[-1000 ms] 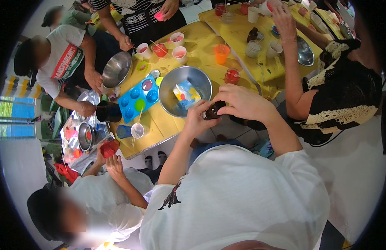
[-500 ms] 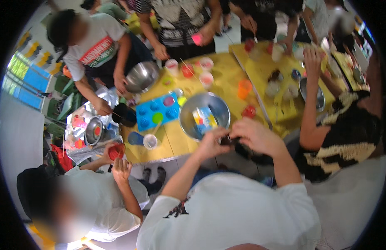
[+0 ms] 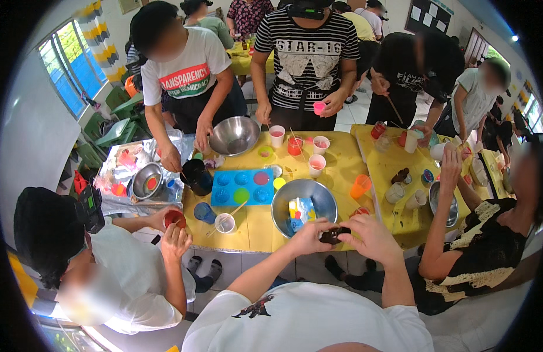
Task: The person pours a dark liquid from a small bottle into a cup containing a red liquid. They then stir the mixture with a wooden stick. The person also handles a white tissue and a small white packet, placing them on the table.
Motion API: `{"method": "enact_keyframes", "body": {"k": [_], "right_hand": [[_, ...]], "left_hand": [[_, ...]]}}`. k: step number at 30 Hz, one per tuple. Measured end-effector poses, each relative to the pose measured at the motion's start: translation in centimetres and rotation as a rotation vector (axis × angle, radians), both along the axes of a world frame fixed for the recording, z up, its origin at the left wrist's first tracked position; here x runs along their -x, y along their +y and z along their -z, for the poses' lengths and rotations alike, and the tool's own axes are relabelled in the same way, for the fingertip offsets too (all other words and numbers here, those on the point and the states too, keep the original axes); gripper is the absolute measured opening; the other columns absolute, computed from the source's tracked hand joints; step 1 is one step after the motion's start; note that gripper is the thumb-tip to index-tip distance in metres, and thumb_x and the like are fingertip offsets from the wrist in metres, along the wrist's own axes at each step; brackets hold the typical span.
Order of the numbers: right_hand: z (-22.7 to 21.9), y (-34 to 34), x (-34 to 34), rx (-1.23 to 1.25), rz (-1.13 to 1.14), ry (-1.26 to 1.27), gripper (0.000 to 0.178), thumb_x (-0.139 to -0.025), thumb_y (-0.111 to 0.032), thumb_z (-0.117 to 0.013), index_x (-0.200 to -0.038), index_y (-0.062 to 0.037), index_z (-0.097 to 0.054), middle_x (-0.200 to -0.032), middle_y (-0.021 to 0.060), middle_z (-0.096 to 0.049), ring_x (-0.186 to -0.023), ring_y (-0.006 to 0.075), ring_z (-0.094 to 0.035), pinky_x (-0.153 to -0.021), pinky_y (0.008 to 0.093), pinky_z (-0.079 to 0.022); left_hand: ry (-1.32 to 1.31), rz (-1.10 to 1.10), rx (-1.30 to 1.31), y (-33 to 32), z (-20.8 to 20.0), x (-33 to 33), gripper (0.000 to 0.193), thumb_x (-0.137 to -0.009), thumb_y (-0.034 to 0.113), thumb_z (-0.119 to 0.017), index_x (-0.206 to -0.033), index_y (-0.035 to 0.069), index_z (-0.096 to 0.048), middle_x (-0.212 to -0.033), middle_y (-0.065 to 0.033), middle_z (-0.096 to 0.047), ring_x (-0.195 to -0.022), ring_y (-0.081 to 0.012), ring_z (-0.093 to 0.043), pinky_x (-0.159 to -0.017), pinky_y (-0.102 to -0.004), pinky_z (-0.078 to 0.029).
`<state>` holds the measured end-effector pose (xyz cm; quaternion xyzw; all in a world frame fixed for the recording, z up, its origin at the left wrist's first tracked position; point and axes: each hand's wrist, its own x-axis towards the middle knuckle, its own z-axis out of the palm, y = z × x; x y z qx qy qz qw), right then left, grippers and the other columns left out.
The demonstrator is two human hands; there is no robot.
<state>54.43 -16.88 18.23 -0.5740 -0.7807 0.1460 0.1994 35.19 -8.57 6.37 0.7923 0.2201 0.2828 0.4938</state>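
Note:
Between both hands, in front of the table's near edge, is a small dark brown bottle [image 3: 333, 235]. My left hand [image 3: 311, 238] pinches one end of it. The fingers of my right hand [image 3: 372, 237] are closed at the other end. Just beyond my hands stands a steel mixing bowl [image 3: 325, 195] with a blue, white and yellow packet [image 3: 302, 212] inside. A red item [image 3: 360, 211] lies partly hidden behind my right hand. An orange cup [image 3: 360, 186] leans or stands beyond it.
A blue silicone mould [image 3: 224, 196] with some filled cavities lies left of the bowl. Near it are a white cup [image 3: 225, 223] and a blue cup [image 3: 204, 213]. Several cups of pink liquid stand farther back. People work around the yellow-covered table [image 3: 254, 234], one close at my left.
The view has tilted up, so the table sits lower in the picture. Both hands stay on the bottle, which now shows more plainly. A person across still holds a pink cup.

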Motion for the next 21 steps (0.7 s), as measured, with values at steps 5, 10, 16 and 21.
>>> {"method": "enact_keyframes", "body": {"k": [5,10,16,21], "right_hand": [[0.6,1.1,-0.8,-0.021,0.097,-0.190,0.035,-0.088,-0.037,-0.070,-0.097,-0.0029,-0.071,-0.090,0.0147,-0.064,-0.086,0.0356,-0.063,-0.075,0.0424,-0.051],[-0.7,1.1,0.7,-0.164,-0.021,0.095,0.033,-0.089,-0.033,-0.070,-0.095,-0.0008,-0.069,-0.090,0.0145,-0.064,-0.085,0.0362,-0.063,-0.072,0.0428,-0.051],[-1.5,2.0,-0.3,0.006,0.092,-0.027,0.032,-0.088,-0.025,-0.071,-0.110,-0.0025,-0.065,-0.090,0.0135,-0.063,-0.087,0.0346,-0.063,-0.074,0.0419,-0.050],[-0.9,3.0,-0.6,0.026,-0.005,0.019,0.032,-0.088,-0.016,-0.069,-0.115,-0.0019,-0.061,-0.098,0.0148,-0.060,-0.095,0.0336,-0.059,-0.081,0.0416,-0.048]], "left_hand": [[-0.032,-0.053,-0.001,0.8,-0.1,0.3,0.050,-0.067,0.011,-0.080,-0.115,0.006,-0.069,-0.096,-0.0140,-0.063,-0.090,-0.0308,-0.066,-0.080,-0.0361,-0.053],[-0.084,-0.042,-0.075,1.6,0.2,-0.4,0.049,-0.065,0.011,-0.080,-0.113,0.004,-0.069,-0.096,-0.0147,-0.062,-0.091,-0.0319,-0.065,-0.080,-0.0365,-0.053],[-0.059,-0.018,0.057,2.2,-0.8,-1.1,0.051,-0.066,0.007,-0.082,-0.115,0.005,-0.069,-0.096,-0.0108,-0.063,-0.090,-0.0259,-0.065,-0.080,-0.0338,-0.052],[-0.114,-0.055,0.047,3.2,-0.8,-1.8,0.051,-0.064,0.010,-0.081,-0.113,0.005,-0.070,-0.091,-0.0129,-0.061,-0.085,-0.0304,-0.064,-0.075,-0.0356,-0.052]]}}
